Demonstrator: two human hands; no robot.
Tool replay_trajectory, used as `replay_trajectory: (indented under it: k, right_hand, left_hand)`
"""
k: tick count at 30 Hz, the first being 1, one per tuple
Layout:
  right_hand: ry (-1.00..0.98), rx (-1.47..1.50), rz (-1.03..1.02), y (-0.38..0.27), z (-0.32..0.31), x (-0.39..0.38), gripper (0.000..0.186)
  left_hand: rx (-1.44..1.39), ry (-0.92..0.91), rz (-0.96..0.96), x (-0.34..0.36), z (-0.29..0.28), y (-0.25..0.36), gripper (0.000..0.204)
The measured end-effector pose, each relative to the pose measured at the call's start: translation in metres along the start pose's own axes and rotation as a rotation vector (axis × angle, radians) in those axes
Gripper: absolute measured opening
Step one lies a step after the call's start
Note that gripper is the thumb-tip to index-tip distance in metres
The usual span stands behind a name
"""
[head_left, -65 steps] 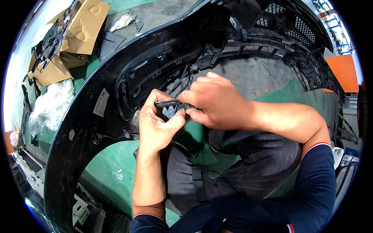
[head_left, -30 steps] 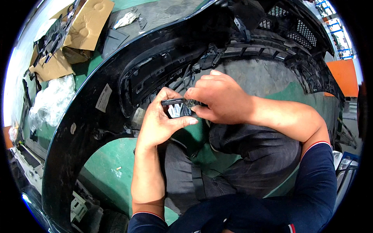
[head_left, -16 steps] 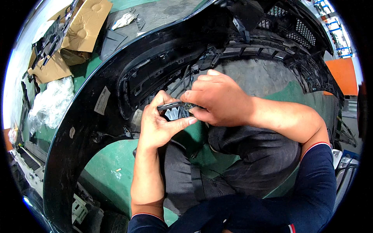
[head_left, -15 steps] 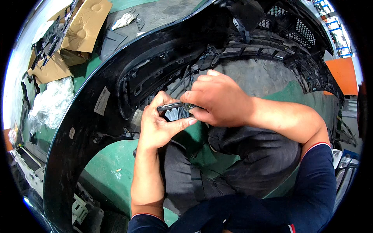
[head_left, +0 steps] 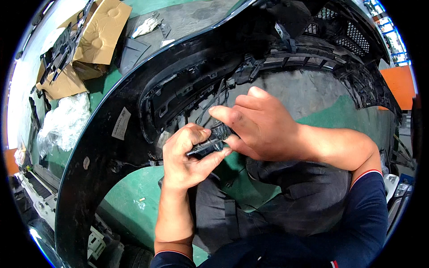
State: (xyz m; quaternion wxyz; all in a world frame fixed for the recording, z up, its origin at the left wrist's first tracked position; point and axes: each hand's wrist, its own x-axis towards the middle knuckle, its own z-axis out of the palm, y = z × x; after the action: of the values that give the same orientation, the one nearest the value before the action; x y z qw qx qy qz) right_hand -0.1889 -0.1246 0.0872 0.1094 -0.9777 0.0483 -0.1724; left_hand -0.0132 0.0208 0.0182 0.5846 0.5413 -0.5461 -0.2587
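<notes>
Head view: both bare hands meet at centre frame over a small black plastic part (head_left: 210,144), some kind of clip or bracket, exact shape hard to tell under the fingers. Left hand (head_left: 187,156) is closed around the part from below and the left, thumb on its near edge, fingers curled over the top. Right hand (head_left: 261,127) comes in from the right, fingers bent, fingertips pinching the part's right end; index and thumb press on it. The two hands touch each other at the part.

The part sits just in front of the inner face of a large black car bumper cover (head_left: 111,116), which arcs round the hands from lower left, over the top, to the right edge. Bumper is turned inside out toward the camera: ribs, slots and mounting tabs show along its inner wall, mesh grille sections (head_left: 353,38) at upper right. A white label (head_left: 119,124) is stuck on the bumper's left flank.

Below the hands: the person's dark grey trousers (head_left: 286,196), navy sleeves (head_left: 371,210) with a red-and-white cuff edge on the right arm.

Floor is green (head_left: 129,192) with a grey patch further off. Upper left, well apart from the hands: flattened cardboard (head_left: 98,33), a black plastic frame piece (head_left: 56,58) lying on it, crumpled clear plastic wrap (head_left: 62,123), a white rag (head_left: 145,27). Orange object (head_left: 400,85) at right edge.
</notes>
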Motion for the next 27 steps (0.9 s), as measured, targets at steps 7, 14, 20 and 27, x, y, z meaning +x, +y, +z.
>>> replay_trajectory:
  k: [7, 14, 20, 27]
  right_hand:
    - [0.093, -0.07, -0.048, 0.004, -0.001, -0.003, 0.053]
    - [0.08, -0.081, -0.028, 0.005, -0.004, -0.006, 0.046]
    - [0.077, -0.046, -0.037, 0.004, -0.005, -0.004, 0.044]
    - [-0.001, 0.034, 0.049, 0.006, 0.002, -0.006, 0.043]
  left_hand:
    - [0.024, 0.026, 0.145, 0.011, 0.006, 0.001, 0.044]
    - [0.045, 0.024, 0.146, 0.015, 0.008, 0.005, 0.043]
    - [0.059, 0.036, 0.153, 0.014, 0.008, 0.005, 0.043]
    - [-0.022, -0.021, -0.181, 0.005, 0.006, 0.002, 0.056]
